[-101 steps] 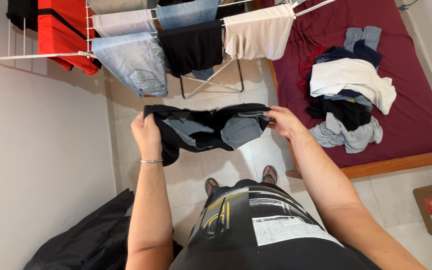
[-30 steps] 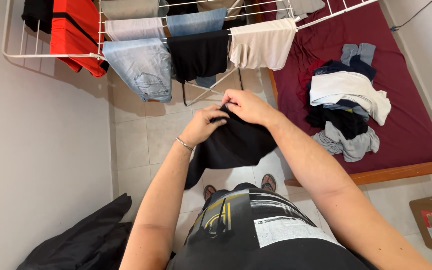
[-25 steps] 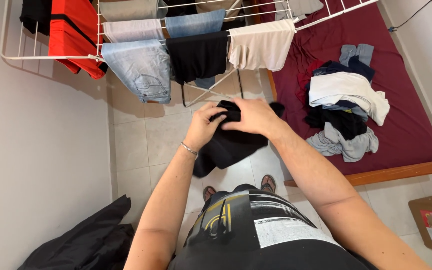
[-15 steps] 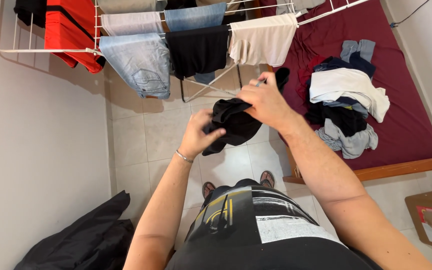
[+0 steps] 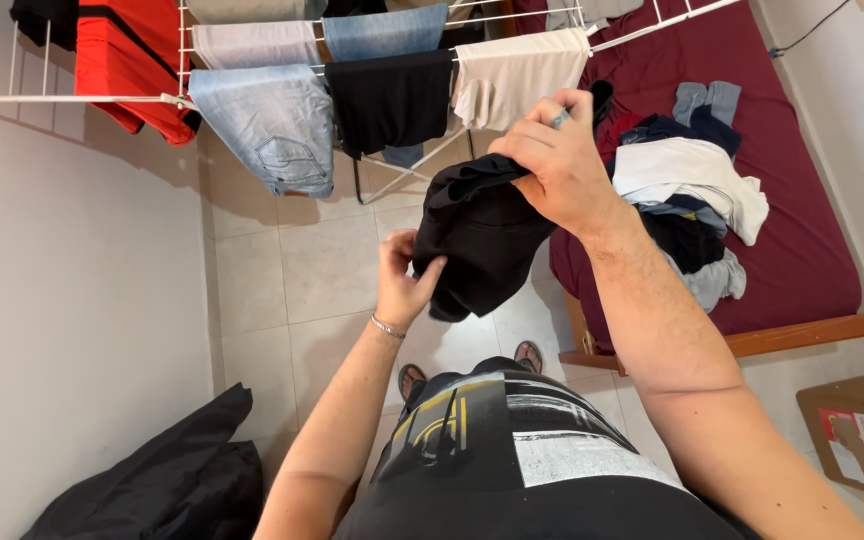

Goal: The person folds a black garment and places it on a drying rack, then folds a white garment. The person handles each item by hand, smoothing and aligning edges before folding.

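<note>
The black garment [image 5: 482, 245] is held in the air above the tiled floor [image 5: 302, 280], in front of the drying rack [image 5: 82, 98] and just beside the bed [image 5: 802, 200]. It hangs bunched and partly folded, with its lower edge near the person's waist.

The right hand [image 5: 557, 165] is raised at the top of the garment, level with the rack's near rail. Its fingers [image 5: 537, 140] are curled and pressed together, clamping the upper edge of the black cloth; a small pale-blue part shows between the fingertips, too small to identify.

The left hand [image 5: 402, 275] is lower, at the garment's left side. Its thumb and fingers [image 5: 430, 272] pinch the cloth's edge. A thin bracelet [image 5: 387, 327] sits on that wrist.

On the rack hang a red garment [image 5: 122, 60], light-blue jeans [image 5: 272, 125], a black cloth [image 5: 392, 100] and a beige cloth [image 5: 507, 75], side by side along the near rails.

On the bed, which has a dark-red sheet and a wooden frame, lies a heap of clothes [image 5: 692, 190] in white, dark-blue, black and grey, just beyond the right forearm.

A black bag-like heap [image 5: 162, 480] lies on the floor by the wall, on the rack's near side. A cardboard box [image 5: 857, 435] stands on the floor past the foot of the bed.
</note>
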